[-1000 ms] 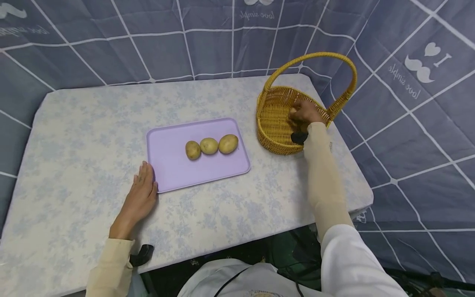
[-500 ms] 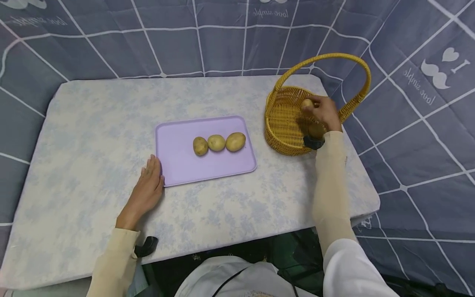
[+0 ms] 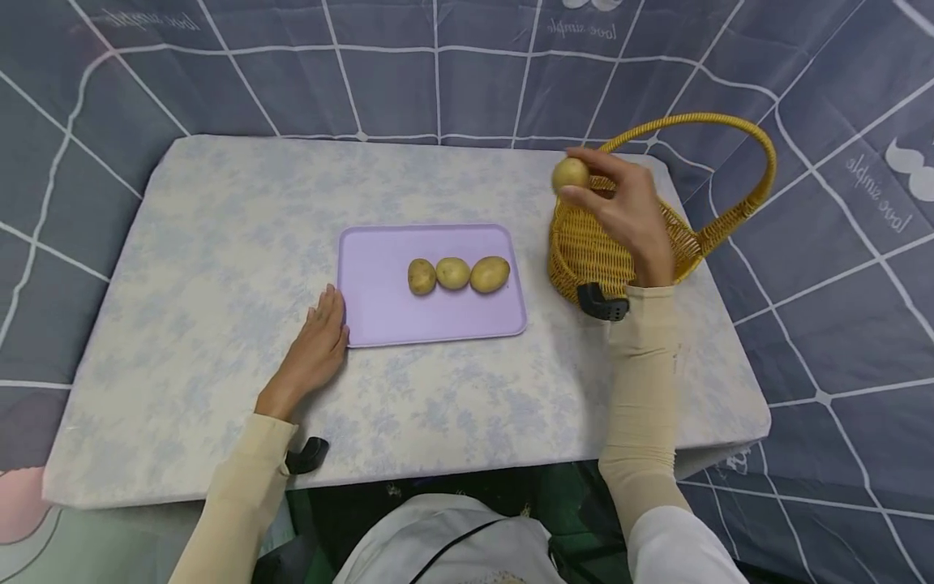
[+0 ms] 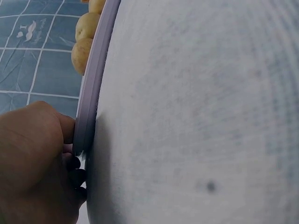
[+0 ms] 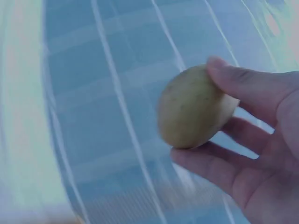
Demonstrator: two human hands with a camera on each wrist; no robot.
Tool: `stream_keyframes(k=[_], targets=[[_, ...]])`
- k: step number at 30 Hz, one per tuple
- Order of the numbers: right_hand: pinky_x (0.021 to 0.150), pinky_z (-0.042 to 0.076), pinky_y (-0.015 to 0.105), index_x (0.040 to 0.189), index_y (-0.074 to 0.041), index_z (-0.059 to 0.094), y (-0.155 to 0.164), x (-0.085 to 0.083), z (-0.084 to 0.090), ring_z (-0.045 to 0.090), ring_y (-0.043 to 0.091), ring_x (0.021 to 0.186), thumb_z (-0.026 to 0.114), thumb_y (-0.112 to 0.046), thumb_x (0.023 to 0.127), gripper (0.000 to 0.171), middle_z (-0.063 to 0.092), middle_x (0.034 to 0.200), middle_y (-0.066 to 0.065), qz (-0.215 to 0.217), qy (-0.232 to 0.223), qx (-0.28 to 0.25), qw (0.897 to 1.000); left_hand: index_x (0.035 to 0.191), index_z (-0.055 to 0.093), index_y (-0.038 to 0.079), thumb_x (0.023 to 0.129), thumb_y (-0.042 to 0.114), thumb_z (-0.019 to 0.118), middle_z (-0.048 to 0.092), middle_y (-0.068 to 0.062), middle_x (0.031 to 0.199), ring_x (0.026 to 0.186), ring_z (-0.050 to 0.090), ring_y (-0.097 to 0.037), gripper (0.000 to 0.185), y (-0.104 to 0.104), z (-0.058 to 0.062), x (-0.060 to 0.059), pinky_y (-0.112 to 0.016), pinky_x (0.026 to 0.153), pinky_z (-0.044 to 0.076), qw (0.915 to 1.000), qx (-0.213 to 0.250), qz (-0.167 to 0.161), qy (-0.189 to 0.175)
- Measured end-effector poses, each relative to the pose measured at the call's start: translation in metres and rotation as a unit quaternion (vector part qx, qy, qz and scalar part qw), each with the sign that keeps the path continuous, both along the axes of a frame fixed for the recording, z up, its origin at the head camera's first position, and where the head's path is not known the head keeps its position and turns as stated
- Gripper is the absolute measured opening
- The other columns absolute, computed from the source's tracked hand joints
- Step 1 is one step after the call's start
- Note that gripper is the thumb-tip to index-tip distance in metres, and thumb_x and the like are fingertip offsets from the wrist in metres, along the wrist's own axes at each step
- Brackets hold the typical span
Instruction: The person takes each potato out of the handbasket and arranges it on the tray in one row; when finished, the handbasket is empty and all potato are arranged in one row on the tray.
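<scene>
My right hand pinches a potato between thumb and fingers, raised over the left rim of the yellow wicker basket. In the right wrist view the potato is smooth and yellowish, with the thumb on top and fingers below. A lilac tray lies on the table, bearing a row of three potatoes. At its left edge rests my left hand, fingers extended along the side. The left wrist view shows that hand right at the tray's corner. My right hand and forearm hide part of the basket's inside.
The basket's tall arched handle rises at the right. A pale floral cloth covers the table. Blue-grey tile-patterned curtains hang behind and to the right. The table's front edge is close to the person's body.
My right hand has lifted a potato up out of the basket and moved toward its left rim. The left hand stays at the tray's edge. The head view has shifted, moving the scene rightward.
</scene>
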State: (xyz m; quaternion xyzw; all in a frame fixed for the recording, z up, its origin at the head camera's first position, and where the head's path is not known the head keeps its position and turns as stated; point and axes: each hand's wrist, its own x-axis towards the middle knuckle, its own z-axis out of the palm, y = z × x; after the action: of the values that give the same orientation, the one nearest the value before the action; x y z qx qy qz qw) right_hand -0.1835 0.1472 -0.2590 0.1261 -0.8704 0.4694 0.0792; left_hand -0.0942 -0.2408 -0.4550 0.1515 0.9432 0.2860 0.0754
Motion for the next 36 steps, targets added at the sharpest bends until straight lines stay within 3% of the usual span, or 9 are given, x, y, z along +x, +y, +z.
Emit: stream_keyframes(k=[4,7,10,14,19,24,28,31,36], targets=[[0.084,0.046,0.022,0.120,-0.013,0.056,-0.068,-0.020,-0.031,0.052,0.012,0.106,0.067,-0.016,0.077,0.045,0.053,0.124,0.003,0.131,0.032,0.066,0.989,0.140,-0.001,-0.002,0.097,0.019,0.027,-0.008,-0.016,0.146,0.134,-0.006,-0.027,0.055,0.003,0.000,-0.003,-0.044,0.109,0.000,1.0000,0.003,-0.006,-0.003],[0.093,0.039,0.022,0.124,-0.012,0.053,-0.116,-0.029,-0.062,0.047,0.013,0.114,0.064,-0.021,0.081,0.045,0.049,0.128,0.004,0.219,0.061,0.161,0.960,0.140,-0.001,-0.002,0.097,0.018,0.027,-0.008,-0.017,0.146,0.134,-0.006,-0.027,0.055,0.006,-0.002,-0.004,-0.044,0.108,0.000,0.9999,0.005,-0.011,-0.006],[0.101,0.028,0.022,0.127,-0.014,0.050,-0.149,-0.029,-0.090,0.039,0.013,0.121,0.061,-0.023,0.084,0.045,0.045,0.132,0.003,0.280,0.056,0.241,0.927,0.140,-0.001,-0.002,0.097,0.018,0.027,-0.008,-0.017,0.146,0.134,-0.005,-0.027,0.055,0.009,-0.003,-0.004,-0.044,0.109,0.000,0.9999,0.005,-0.014,-0.008],[0.103,0.024,0.021,0.126,-0.015,0.050,-0.169,-0.026,-0.121,0.035,0.013,0.122,0.058,-0.019,0.086,0.041,0.043,0.133,0.001,0.321,0.059,0.307,0.894,0.140,0.000,-0.002,0.097,0.019,0.027,-0.006,-0.017,0.146,0.134,-0.004,-0.028,0.055,0.012,-0.002,-0.004,-0.044,0.109,0.001,0.9999,0.004,-0.014,-0.007],[0.103,0.023,0.021,0.122,-0.014,0.054,-0.174,-0.023,-0.143,0.034,0.017,0.123,0.056,-0.016,0.087,0.035,0.044,0.132,0.002,0.341,0.085,0.340,0.872,0.140,0.000,-0.003,0.097,0.019,0.026,-0.006,-0.017,0.146,0.134,-0.004,-0.029,0.054,0.010,-0.001,-0.003,-0.044,0.108,0.001,0.9999,0.003,-0.012,-0.004],[0.103,0.028,0.028,0.123,-0.013,0.053,-0.174,-0.017,-0.152,0.031,0.026,0.127,0.055,-0.010,0.087,0.036,0.043,0.134,0.004,0.370,0.101,0.369,0.847,0.139,-0.001,-0.003,0.097,0.018,0.027,-0.007,-0.017,0.146,0.134,-0.004,-0.029,0.054,0.006,0.000,-0.002,-0.044,0.108,0.001,0.9999,-0.003,-0.010,-0.003],[0.107,0.022,0.028,0.120,-0.017,0.055,-0.176,-0.014,-0.154,0.026,0.028,0.130,0.056,-0.014,0.087,0.032,0.036,0.139,0.004,0.369,0.095,0.384,0.841,0.139,-0.001,-0.003,0.097,0.018,0.027,-0.006,-0.017,0.146,0.134,-0.004,-0.029,0.055,0.002,0.001,-0.002,-0.045,0.108,0.002,1.0000,-0.005,-0.006,0.004],[0.109,0.012,0.027,0.115,-0.020,0.057,-0.178,-0.014,-0.155,0.025,0.026,0.130,0.056,-0.022,0.087,0.028,0.033,0.140,0.004,0.359,0.079,0.371,0.853,0.140,0.000,-0.003,0.097,0.018,0.028,-0.005,-0.017,0.146,0.134,-0.003,-0.029,0.055,-0.001,0.001,-0.002,-0.045,0.108,0.003,1.0000,-0.006,-0.003,0.007],[0.108,0.014,0.028,0.127,-0.023,0.048,-0.183,-0.013,-0.159,0.027,0.019,0.130,0.056,-0.024,0.087,0.041,0.033,0.140,0.004,0.345,0.079,0.362,0.862,0.139,0.001,-0.004,0.097,0.017,0.029,-0.004,-0.018,0.146,0.134,-0.002,-0.029,0.055,-0.005,0.000,0.000,-0.045,0.108,0.003,1.0000,-0.001,0.002,0.007]])
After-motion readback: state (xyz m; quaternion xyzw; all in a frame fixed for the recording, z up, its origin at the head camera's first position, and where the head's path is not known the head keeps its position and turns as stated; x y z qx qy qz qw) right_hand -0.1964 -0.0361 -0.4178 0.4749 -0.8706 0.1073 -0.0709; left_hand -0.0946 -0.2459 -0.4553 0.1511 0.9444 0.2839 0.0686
